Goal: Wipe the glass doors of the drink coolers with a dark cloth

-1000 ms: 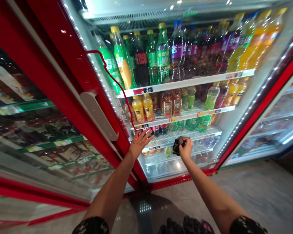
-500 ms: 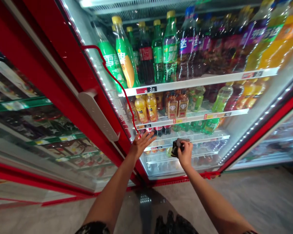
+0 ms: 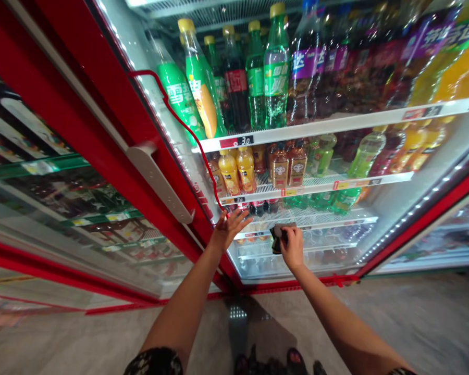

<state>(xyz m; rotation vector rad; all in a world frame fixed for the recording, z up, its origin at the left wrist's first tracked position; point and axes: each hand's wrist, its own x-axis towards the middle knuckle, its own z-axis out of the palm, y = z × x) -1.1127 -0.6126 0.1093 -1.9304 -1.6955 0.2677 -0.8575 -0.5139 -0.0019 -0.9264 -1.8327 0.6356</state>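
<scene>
My left hand (image 3: pixel 227 229) is open with its fingers spread, beside the lower end of a thin red strip (image 3: pixel 182 123) dangling along the left of a lit drinks fridge. Whether its fingers touch the fridge I cannot tell. In my right hand (image 3: pixel 293 247) is a folded dark cloth (image 3: pixel 278 237), pinched between thumb and fingers in front of the lower shelves. Close above the left hand, small orange juice bottles (image 3: pixel 246 169) stand on a shelf (image 3: pixel 316 187). Brown-labelled bottles (image 3: pixel 280 165) stand farther right on that shelf.
A white handle (image 3: pixel 160 182) sticks out from the red frame (image 3: pixel 113 104) at left. Big soda bottles (image 3: pixel 276 67) fill the upper shelf (image 3: pixel 336 125). Another stocked cabinet (image 3: pixel 31 166) stands at left, one more at right. Grey floor (image 3: pixel 414 312) lies below.
My right hand has shifted slightly left with the cloth. The left hand stays spread, a little farther right in view. The view itself has shifted slightly, and my feet now show at the bottom.
</scene>
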